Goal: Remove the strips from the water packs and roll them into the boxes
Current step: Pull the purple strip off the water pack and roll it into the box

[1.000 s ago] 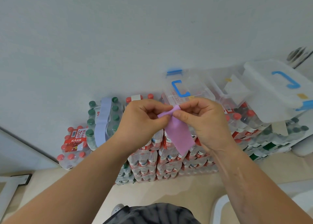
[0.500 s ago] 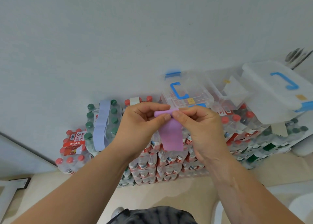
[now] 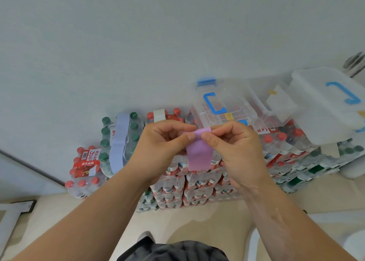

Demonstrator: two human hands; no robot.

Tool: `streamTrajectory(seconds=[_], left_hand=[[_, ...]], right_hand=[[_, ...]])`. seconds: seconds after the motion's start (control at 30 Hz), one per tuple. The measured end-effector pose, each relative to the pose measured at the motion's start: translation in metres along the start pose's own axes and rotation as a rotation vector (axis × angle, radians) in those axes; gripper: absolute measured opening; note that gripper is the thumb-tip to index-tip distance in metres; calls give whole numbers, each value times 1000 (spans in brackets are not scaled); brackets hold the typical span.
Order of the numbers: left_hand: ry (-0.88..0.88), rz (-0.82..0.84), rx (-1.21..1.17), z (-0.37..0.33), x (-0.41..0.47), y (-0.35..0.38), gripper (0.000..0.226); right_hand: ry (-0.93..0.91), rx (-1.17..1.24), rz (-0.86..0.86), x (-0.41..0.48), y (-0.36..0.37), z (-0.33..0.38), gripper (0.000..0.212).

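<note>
Left hand (image 3: pixel 164 148), right hand (image 3: pixel 235 152) pinch top edge of purple strip (image 3: pixel 199 156), tail hanging below; rolling barely begun. Beyond left hand, blue strip (image 3: pixel 119 142), white strip (image 3: pixel 159 115) not yet off water packs (image 3: pixel 85 168); clear boxes (image 3: pixel 227 104) beyond right hand.

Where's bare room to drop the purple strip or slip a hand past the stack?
Free: beige floor in front of the water packs, and more between the low red-cap pack and the white frame. Crowded: clear boxes cover the right pack tops; left hand and right hand pinch the purple strip mid-view.
</note>
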State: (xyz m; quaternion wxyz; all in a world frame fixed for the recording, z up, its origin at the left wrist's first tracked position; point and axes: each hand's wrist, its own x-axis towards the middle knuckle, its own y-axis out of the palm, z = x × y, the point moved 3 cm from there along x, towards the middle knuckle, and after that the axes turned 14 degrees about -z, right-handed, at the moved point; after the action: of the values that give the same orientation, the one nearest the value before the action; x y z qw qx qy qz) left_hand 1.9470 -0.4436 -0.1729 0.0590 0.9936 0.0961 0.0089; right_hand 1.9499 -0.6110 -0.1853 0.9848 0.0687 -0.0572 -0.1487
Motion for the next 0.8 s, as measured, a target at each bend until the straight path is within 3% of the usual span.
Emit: streamTrajectory(seconds=[0.1,0.27,0.67,0.8], left_hand=[[10,-24,33,1,8,-9,12],[47,-30,113,-1,30,-34,14],[-26,49,60,-1,97,-85,30],[-70,56,12,5,114,-96,28]], right_hand=[[32,7,11,2,11,-2,12],[55,-92,-10,10,41,-8,22],[121,-143,-84,31,114,-30,4],[132,-177,-107,39,128,-36,10]])
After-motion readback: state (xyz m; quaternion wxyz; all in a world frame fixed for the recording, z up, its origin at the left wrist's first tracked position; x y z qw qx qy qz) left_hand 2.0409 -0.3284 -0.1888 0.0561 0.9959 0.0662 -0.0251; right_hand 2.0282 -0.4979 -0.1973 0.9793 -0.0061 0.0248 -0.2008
